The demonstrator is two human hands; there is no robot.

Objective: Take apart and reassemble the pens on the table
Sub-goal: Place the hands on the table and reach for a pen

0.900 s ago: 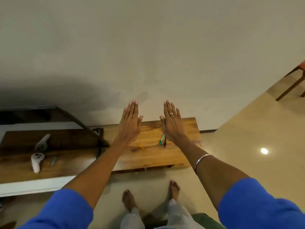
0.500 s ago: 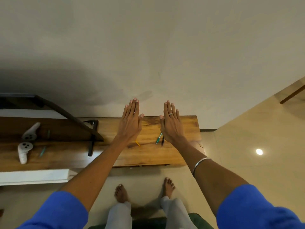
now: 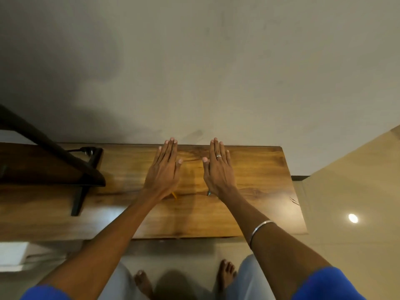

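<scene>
A: Where were the hands?

B: Both were stretched flat, palms down, above the long brown wooden table [image 3: 249,204]. The left hand [image 3: 162,172] and the right hand [image 3: 218,171] had fingers straight and together, gripping nothing, with a bare strip of wood between them.

A: And the pens?

B: Only 2 tips showed: the yellow pen [image 3: 174,195] poked out under the left wrist, the teal pen [image 3: 208,193] under the right. Whether the hands touched them, I couldn't tell.

A: Room at the edges?

B: The fingertips reached nearly to the far edge at the grey wall [image 3: 216,72]. The right end lay bare; a black metal frame [image 3: 84,176] stood at the left.

A: Changed from 0.5 s earlier?

B: The view had closed in, the white controllers had left the picture, and the hands hid more of the pens.
</scene>
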